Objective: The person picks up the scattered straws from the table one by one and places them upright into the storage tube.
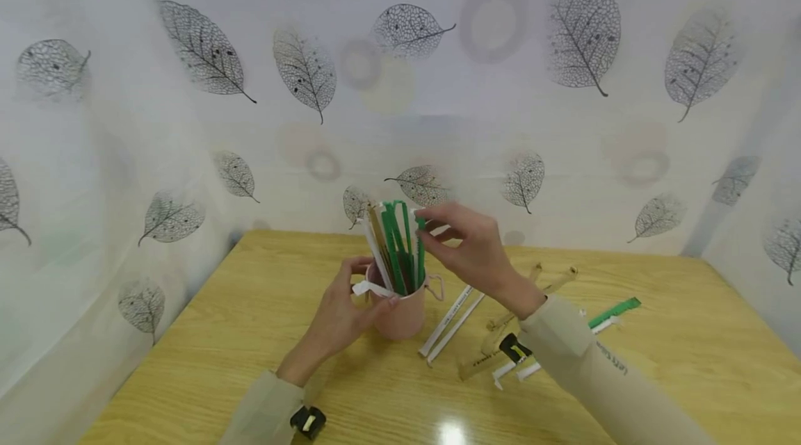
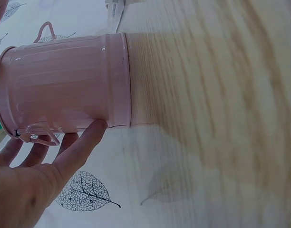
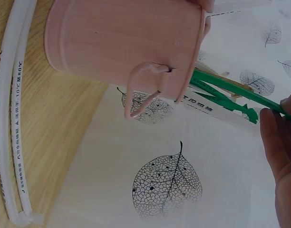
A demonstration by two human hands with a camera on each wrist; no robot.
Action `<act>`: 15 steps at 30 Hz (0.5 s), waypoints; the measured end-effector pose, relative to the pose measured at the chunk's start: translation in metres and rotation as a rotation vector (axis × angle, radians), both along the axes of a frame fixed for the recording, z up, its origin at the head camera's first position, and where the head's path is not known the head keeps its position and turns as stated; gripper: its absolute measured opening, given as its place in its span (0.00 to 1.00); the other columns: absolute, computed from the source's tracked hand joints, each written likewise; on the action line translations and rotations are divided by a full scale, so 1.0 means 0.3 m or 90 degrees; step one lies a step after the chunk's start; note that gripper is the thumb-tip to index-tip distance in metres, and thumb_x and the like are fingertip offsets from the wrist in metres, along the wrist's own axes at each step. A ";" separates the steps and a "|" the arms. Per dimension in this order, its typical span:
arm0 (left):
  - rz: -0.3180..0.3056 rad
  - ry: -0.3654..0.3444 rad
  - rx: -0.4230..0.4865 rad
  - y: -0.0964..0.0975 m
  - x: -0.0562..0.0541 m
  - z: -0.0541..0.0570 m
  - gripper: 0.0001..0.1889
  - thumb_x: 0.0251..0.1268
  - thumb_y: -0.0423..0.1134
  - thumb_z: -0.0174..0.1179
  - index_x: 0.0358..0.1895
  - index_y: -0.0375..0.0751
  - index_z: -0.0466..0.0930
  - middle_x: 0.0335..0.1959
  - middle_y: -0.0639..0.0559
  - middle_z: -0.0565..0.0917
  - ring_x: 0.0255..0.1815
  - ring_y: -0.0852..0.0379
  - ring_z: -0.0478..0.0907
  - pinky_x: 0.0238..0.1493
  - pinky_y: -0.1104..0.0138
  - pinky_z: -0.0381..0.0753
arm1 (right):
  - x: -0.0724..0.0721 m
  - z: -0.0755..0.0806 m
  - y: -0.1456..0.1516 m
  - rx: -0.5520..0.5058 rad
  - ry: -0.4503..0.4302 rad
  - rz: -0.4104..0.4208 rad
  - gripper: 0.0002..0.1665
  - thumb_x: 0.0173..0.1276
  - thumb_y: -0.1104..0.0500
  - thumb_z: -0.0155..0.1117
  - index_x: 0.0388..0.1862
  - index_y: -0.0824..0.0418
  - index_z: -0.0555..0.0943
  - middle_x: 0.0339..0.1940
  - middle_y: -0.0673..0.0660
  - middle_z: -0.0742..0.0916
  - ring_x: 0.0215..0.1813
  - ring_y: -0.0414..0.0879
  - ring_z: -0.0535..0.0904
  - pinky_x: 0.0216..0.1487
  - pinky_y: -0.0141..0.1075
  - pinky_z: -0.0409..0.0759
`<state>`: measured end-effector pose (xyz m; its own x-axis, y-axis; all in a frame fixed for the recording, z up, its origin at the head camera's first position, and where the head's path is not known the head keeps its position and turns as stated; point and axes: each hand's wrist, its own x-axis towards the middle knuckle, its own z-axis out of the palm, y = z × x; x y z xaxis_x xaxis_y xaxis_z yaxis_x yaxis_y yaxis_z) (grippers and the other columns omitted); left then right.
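A pink metal bucket (image 1: 400,320) with small side handles stands upright on the table, holding several wrapped straws in green (image 1: 394,250), white (image 1: 375,250) and brown. My left hand (image 1: 341,316) grips it from the left, thumb at the rim; in the left wrist view its fingers (image 2: 81,147) run along the wall. Above the bucket's right side, my right hand (image 1: 469,243) pinches the upper end of a green wrapped straw (image 3: 250,92) between thumb and fingers. The lower end of that straw is inside the bucket, hidden by the wall.
Right of the bucket, two white wrapped straws (image 1: 447,327) lie side by side on the wooden table (image 1: 250,306). Brown straws (image 1: 478,365), more white ones and a green one (image 1: 616,313) lie loose around my right forearm. A leaf-patterned cloth (image 1: 400,97) hangs behind the table.
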<state>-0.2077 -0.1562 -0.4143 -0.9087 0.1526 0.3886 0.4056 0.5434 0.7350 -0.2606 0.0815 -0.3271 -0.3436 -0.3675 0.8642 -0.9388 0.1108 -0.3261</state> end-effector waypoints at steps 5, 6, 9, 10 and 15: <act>0.001 0.008 0.001 0.001 -0.002 -0.002 0.37 0.59 0.54 0.71 0.68 0.49 0.66 0.59 0.46 0.80 0.58 0.48 0.79 0.57 0.52 0.79 | -0.002 -0.037 0.006 0.021 -0.009 -0.002 0.20 0.58 0.79 0.71 0.50 0.70 0.83 0.46 0.67 0.89 0.40 0.54 0.90 0.37 0.29 0.87; 0.002 0.009 0.001 0.001 -0.002 -0.002 0.37 0.59 0.54 0.72 0.68 0.49 0.66 0.59 0.46 0.80 0.59 0.48 0.79 0.57 0.51 0.79 | -0.003 -0.043 0.007 0.024 -0.010 -0.001 0.21 0.58 0.79 0.71 0.50 0.70 0.83 0.46 0.67 0.89 0.39 0.54 0.90 0.36 0.30 0.87; 0.002 0.009 0.001 0.002 -0.002 -0.004 0.37 0.59 0.54 0.71 0.68 0.49 0.66 0.59 0.46 0.80 0.59 0.48 0.79 0.58 0.51 0.79 | -0.004 -0.061 0.011 0.030 -0.013 -0.002 0.21 0.57 0.79 0.71 0.50 0.71 0.83 0.45 0.68 0.89 0.39 0.54 0.90 0.35 0.30 0.87; 0.003 0.008 0.001 0.002 -0.002 -0.003 0.37 0.59 0.54 0.71 0.68 0.49 0.65 0.59 0.46 0.80 0.59 0.48 0.79 0.58 0.51 0.79 | -0.005 -0.066 0.012 0.031 -0.013 -0.001 0.21 0.57 0.80 0.71 0.50 0.72 0.83 0.45 0.68 0.89 0.38 0.54 0.90 0.35 0.30 0.87; 0.000 0.008 0.003 0.003 -0.001 -0.001 0.37 0.60 0.53 0.72 0.69 0.49 0.65 0.60 0.46 0.80 0.59 0.48 0.79 0.58 0.51 0.79 | -0.011 -0.091 0.015 0.031 -0.013 -0.001 0.21 0.56 0.80 0.70 0.49 0.73 0.83 0.44 0.68 0.89 0.37 0.54 0.90 0.34 0.30 0.87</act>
